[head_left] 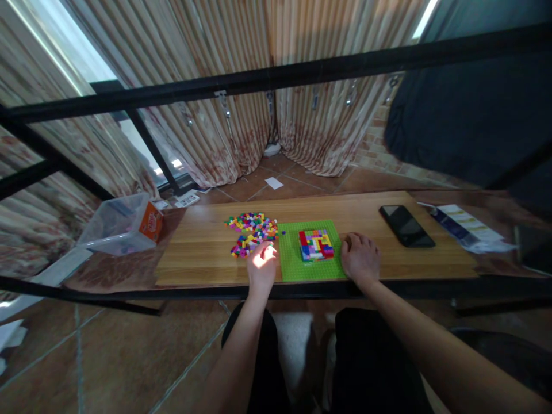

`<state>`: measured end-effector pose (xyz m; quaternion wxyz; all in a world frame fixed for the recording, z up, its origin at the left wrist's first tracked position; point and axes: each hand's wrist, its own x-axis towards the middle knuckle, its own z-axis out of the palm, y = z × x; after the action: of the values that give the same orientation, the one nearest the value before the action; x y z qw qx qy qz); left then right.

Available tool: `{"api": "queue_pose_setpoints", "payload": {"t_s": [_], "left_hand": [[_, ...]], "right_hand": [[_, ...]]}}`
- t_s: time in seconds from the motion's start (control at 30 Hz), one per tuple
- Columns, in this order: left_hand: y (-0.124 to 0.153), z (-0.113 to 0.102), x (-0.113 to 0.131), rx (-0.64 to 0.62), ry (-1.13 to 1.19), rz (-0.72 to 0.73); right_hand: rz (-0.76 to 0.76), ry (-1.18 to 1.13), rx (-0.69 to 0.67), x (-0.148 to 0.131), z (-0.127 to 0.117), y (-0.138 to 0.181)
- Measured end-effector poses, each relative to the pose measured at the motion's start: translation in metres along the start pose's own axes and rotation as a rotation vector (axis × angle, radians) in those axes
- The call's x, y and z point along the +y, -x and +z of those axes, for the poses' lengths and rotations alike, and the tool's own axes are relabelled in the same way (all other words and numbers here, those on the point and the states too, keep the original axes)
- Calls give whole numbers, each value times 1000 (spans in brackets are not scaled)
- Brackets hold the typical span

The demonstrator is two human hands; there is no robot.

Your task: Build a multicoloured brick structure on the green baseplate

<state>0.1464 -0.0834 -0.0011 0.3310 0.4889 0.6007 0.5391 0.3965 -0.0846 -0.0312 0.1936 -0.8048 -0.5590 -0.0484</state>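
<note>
A green studded baseplate (pixel 293 267) lies on the wooden board in front of me. On it stands a low, roughly square build of multicoloured toy bricks (pixel 317 245), with a red corner at its upper left. One small dark blue brick (pixel 283 233) sits apart near the plate's left side. My left hand (pixel 262 267) is at the near edge of a pile of loose bricks (pixel 254 227), its fingers curled together; whatever they hold is hidden. Palm down, my right hand (pixel 361 257) rests by the plate's right edge with its fingers loosely bent, and no brick shows in it.
A black phone (pixel 406 226) lies right of my right hand, with printed papers (pixel 470 227) beyond it. At the far left stands a clear plastic box (pixel 121 224) with an orange label. A black metal bar (pixel 276 75) crosses the view beyond the wooden board (pixel 198 253).
</note>
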Motion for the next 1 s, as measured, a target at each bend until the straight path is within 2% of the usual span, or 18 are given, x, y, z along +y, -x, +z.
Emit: {"api": "queue_pose_setpoints", "payload": {"t_s": [0.13,0.27,0.4,0.57,0.83,1.0], "left_hand": [[-32,-3,1,64,-86,-16],[-62,-18,-1,93,-298,68],[-78,-33,-5,34,-510,176],[-86,-40,-14,-29,-673,178],[-90,-40,-34,-61,-576,204],[-95,-42,-41,-55,-427,317]], "right_hand": [[-4,1,-12,1,0,0],[-1,-4,-5,0,0,-1],[-5,11,4,0,1,0],[-9,20,12,1,2,0],[9,37,-2,3,2,-2],[-8,25,1,4,3,-2]]}}
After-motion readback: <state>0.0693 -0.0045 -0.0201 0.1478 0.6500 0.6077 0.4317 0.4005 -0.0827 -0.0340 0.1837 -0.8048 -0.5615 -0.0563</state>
